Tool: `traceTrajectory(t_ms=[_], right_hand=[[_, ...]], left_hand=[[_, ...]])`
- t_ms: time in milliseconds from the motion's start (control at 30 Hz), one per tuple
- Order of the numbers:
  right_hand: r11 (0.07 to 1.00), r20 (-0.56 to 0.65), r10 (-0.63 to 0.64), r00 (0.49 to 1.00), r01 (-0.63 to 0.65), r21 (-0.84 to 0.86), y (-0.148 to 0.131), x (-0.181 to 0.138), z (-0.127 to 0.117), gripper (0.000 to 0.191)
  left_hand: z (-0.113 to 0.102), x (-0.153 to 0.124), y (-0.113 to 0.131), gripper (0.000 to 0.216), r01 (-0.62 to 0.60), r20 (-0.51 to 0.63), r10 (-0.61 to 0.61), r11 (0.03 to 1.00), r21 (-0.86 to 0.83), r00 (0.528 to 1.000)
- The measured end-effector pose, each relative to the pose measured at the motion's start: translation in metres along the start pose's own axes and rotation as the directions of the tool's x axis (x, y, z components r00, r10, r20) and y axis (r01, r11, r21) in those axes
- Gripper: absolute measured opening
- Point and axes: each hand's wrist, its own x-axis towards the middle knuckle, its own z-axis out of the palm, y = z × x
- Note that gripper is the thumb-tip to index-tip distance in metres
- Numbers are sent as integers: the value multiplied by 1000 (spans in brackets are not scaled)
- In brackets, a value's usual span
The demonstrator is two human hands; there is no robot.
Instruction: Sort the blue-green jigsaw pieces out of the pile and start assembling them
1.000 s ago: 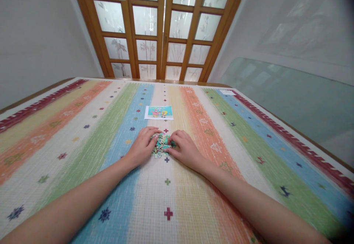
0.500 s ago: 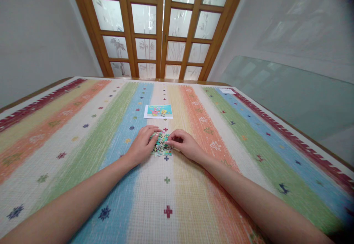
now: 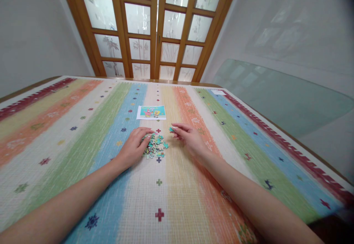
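A small heap of jigsaw pieces [image 3: 155,145] lies in the middle of a striped mat [image 3: 83,144]. My left hand [image 3: 134,146] rests on the heap's left side, fingers stretched flat over the pieces. My right hand [image 3: 188,137] is lifted a little to the right of the heap and pinches one teal jigsaw piece [image 3: 172,129] between thumb and fingertips. A small picture card [image 3: 151,112] with a cartoon scene lies flat on the mat just beyond the heap.
The mat covers the floor up to wooden doors with frosted glass panes [image 3: 155,26] at the far end. A green glass sheet [image 3: 276,96] leans along the right wall. A small white label [image 3: 218,92] sits at the mat's far right corner.
My right hand has left the heap and moved up and to the right with one teal piece pinched in it. The left hand stays on the heap.
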Motion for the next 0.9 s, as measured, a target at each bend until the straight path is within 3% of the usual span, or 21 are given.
traceTrajectory(t_ms=[500, 667, 900], right_hand=[[962, -47, -1, 999, 14, 273, -3, -1, -18, 33], [951, -78, 12, 997, 13, 310, -2, -1, -18, 28], [965, -68, 7, 998, 11, 263, -3, -1, -18, 35]], left_hand=[[0, -1, -4, 32, -7, 16, 7, 1000, 8, 1000], [-1, -1, -5, 32, -1, 24, 1, 1000, 12, 1000], [-1, -2, -5, 32, 2, 17, -2, 1000, 13, 1000]])
